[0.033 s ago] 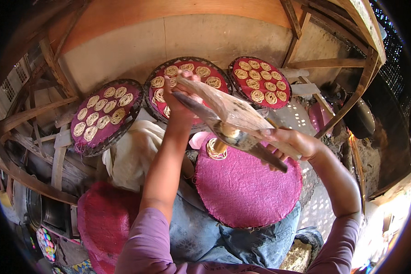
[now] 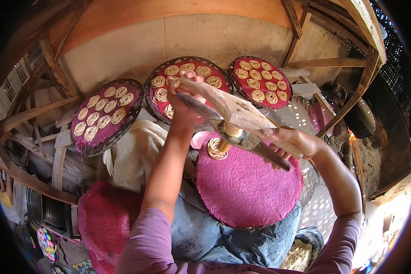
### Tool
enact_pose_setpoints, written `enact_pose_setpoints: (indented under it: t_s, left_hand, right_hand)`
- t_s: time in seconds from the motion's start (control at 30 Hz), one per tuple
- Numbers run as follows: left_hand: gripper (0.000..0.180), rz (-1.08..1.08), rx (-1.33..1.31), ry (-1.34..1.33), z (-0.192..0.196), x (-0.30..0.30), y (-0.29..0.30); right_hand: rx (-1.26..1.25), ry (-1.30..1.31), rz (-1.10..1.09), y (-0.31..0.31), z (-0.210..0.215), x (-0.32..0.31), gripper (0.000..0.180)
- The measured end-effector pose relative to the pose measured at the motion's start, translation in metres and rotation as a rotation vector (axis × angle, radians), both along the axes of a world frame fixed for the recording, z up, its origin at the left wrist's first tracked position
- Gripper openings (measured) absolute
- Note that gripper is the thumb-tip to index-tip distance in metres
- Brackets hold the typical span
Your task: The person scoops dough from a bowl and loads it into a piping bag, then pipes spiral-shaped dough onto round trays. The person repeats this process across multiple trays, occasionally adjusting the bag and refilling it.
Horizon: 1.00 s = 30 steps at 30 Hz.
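A two-piece wooden hand press [image 2: 233,107] slants above my lap, its upper and lower bars joined by a short cylinder. My left hand [image 2: 186,98] is wrapped round the far left ends of the bars. At the near right ends, my right hand [image 2: 293,142] grips the same press. Pale dough strands hang from under the cylinder onto a small coil of noodles [image 2: 214,150]. That coil lies at the far left part of a round tray covered in pink cloth [image 2: 251,192], which rests on my lap.
Behind the press stand a left tray [image 2: 106,107], a middle tray [image 2: 188,68] and a right tray [image 2: 260,82], each bearing several noodle coils. A cream cloth [image 2: 134,150] hangs beside my left arm. Red covered stacks [image 2: 108,219] sit at my left; wooden beams [image 2: 365,91] frame the right.
The press and both hands have shifted very slightly to the right. Both hands keep their grip, and the trays look the same.
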<state>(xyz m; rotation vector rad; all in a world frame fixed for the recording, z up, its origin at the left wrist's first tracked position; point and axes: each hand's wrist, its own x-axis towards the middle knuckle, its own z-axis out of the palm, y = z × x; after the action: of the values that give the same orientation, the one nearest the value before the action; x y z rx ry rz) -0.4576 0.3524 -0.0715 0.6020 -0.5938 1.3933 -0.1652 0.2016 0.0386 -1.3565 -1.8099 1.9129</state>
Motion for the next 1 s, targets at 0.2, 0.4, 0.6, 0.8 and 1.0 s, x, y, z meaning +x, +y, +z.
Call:
enact_pose_setpoints:
  t_s: [0.2,0.4,0.6,0.8,1.0]
  left_hand:
    - [0.035,-0.055,0.09,0.027,-0.016,-0.003,0.018]
    - [0.032,0.145,0.032,0.19,0.013,-0.024,0.009]
    - [0.03,0.055,0.049,0.064,0.002,0.038,0.021]
    - [0.029,0.066,-0.006,0.047,-0.003,0.036,0.034]
    - [0.042,-0.001,0.045,0.006,0.005,0.055,0.033]
  right_hand:
    - [0.086,-0.148,0.063,0.027,-0.028,-0.009,0.065]
    - [0.113,0.104,0.087,0.028,-0.033,-0.011,0.068]
    - [0.002,-0.204,-0.042,0.03,0.005,0.018,0.072]
    - [0.172,-0.302,-0.007,0.027,0.009,0.014,0.065]
    - [0.234,-0.388,-0.047,0.029,0.021,0.027,0.067]
